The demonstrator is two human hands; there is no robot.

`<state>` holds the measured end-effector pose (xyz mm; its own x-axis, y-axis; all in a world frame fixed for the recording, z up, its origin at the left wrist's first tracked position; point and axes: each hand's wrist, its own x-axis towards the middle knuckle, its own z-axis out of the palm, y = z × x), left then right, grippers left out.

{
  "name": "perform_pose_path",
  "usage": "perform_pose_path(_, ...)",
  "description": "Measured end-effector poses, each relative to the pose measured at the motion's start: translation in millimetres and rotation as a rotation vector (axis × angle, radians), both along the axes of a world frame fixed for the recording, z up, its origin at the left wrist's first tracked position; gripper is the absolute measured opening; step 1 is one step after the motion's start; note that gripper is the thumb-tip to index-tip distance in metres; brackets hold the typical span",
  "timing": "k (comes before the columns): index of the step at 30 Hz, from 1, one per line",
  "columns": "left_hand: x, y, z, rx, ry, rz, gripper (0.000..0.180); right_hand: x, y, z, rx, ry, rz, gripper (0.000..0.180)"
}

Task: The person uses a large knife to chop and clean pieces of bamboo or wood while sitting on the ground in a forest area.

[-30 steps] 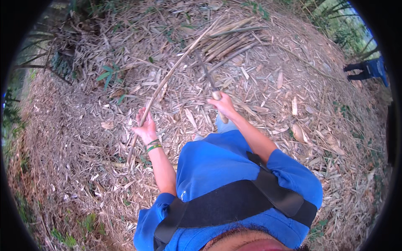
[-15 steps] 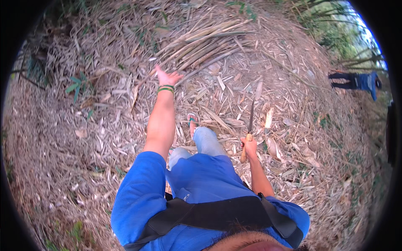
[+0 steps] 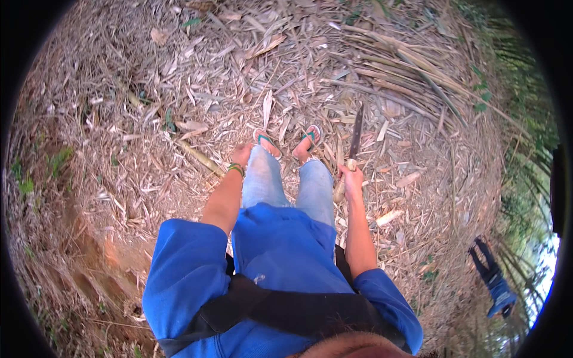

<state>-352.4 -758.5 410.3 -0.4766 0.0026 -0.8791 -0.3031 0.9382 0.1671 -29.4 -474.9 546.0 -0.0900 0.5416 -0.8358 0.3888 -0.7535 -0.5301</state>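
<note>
Your right hand (image 3: 352, 177) is wrapped tight around the pale handle of a long knife (image 3: 354, 136), fingers closed on the grip, and the dark blade runs straight up and away from your fist, over the dry litter. The knife sits just to the right of your right foot, its tip reaching toward the bundle of bamboo stalks (image 3: 406, 65) that lies fanned out beyond and to the right of the blade. Your left hand (image 3: 242, 155) hangs at your left thigh, a green bracelet (image 3: 236, 169) on the wrist; it holds nothing that shows, and whether the fingers are curled or loose you cannot tell from this angle. A cut bamboo piece (image 3: 200, 158) lies on the ground just left of that hand. Your feet stand close together in green-strapped sandals (image 3: 287, 138), left of the knife, on the ground (image 3: 137, 107) thick with dry bamboo leaves and husks. A short pale offcut (image 3: 388, 218) lies below and right of the knife hand. Well off to the right of the knife, at the edge of the view, another person (image 3: 492, 280) in blue stands among green growth.
</note>
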Motion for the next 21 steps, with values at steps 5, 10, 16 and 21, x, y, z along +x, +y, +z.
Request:
perform_pose_path(5,-0.8,-34.5,-64.7,-0.188,0.181,-0.163,0.078,-77.2,-10.0,-85.2,-0.095,0.118,0.074,0.019)
perform_pose_path(10,-38.0,-24.8,-191.5,-0.101,0.344,-0.255,0.086,-130.8,-27.8,-204.5,-0.082,0.176,0.063,0.019)
perform_pose_path(16,-84.1,-78.7,-364.5,-0.181,0.314,-0.326,0.105,-165.2,-39.6,-284.1,-0.168,0.139,-0.006,0.020)
perform_pose_path(21,-107.3,-86.7,-416.4,-0.146,-0.112,-0.398,0.075,-174.9,-34.1,-283.0,-0.163,0.149,0.069,0.021)
